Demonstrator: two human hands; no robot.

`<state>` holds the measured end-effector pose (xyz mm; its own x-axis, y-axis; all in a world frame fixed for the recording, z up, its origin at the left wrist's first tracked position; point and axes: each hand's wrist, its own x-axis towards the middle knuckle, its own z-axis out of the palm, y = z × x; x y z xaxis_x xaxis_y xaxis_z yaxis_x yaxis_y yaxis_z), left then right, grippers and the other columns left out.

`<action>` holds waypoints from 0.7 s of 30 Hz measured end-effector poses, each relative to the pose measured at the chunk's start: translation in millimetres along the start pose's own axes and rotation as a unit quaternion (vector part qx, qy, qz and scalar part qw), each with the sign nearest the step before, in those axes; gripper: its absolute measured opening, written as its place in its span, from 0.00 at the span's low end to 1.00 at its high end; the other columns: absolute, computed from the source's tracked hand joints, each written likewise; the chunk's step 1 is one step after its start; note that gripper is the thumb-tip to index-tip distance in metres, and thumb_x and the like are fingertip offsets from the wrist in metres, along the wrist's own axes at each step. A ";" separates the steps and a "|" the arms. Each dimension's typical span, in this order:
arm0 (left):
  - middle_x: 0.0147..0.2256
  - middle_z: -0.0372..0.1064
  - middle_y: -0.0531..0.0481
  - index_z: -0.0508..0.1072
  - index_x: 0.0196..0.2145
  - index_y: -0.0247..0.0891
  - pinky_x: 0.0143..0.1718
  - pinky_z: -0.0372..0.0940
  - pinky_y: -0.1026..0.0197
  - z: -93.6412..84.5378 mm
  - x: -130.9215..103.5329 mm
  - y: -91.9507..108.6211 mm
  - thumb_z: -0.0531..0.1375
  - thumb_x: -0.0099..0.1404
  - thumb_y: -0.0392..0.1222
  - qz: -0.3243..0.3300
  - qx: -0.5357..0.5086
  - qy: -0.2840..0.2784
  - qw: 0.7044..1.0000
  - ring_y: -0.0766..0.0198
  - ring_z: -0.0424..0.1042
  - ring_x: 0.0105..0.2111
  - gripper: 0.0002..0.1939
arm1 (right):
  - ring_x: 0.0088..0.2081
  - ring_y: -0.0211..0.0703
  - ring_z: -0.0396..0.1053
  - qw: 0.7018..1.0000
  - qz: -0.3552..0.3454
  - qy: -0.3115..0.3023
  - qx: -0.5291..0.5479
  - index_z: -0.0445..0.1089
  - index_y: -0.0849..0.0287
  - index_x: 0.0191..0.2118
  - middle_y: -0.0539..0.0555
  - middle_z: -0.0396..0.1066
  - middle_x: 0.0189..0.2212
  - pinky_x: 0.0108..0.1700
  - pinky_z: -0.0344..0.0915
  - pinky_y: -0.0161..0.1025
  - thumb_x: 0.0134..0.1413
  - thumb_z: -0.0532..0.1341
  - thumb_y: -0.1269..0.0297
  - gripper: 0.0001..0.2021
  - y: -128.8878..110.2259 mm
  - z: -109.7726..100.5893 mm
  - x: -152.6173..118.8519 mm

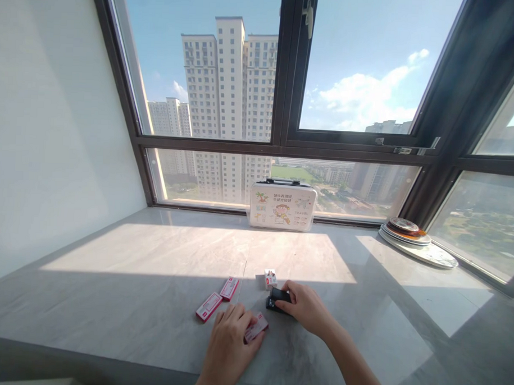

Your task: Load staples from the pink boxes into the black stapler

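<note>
My left hand (234,333) is closed around a small pink-and-white box (257,328) on the counter, and its fingers cover the box's left end. To the right, my right hand (300,304) grips a black stapler (275,300) from above, hiding its rear part. Just behind the stapler stands a small white box (270,278) with red and dark print. Two more flat pink-and-white boxes lie left of my hands: the nearer box (209,307) and the farther box (229,288), end to end at a slant.
A white case (283,206) with cartoon print and a dark handle stands against the window. Stacked plates (407,231) and a large pale platter (442,257) sit at the right back. The grey marble-look counter (122,300) has bright sunlit patches. A white wall borders the left.
</note>
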<state>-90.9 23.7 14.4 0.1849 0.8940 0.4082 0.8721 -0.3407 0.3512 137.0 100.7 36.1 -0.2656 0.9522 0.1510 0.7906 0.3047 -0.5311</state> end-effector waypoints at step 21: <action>0.68 0.53 0.48 0.47 0.69 0.49 0.65 0.56 0.48 -4.2 17.7 -93.4 0.58 0.66 0.45 0.001 -0.100 -0.039 0.994 0.54 0.54 0.67 0.38 | 0.27 0.39 0.64 1.000 0.020 0.011 0.003 0.72 0.55 0.37 0.46 0.66 0.23 0.29 0.47 0.34 0.53 0.67 0.53 0.12 2.2 0.3 -3.6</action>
<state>-171.0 70.1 -7.6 0.2275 0.9106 0.3450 0.7651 -0.3863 0.5151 139.5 97.9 34.2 -0.2223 0.9637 0.1477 0.7967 0.2669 -0.5422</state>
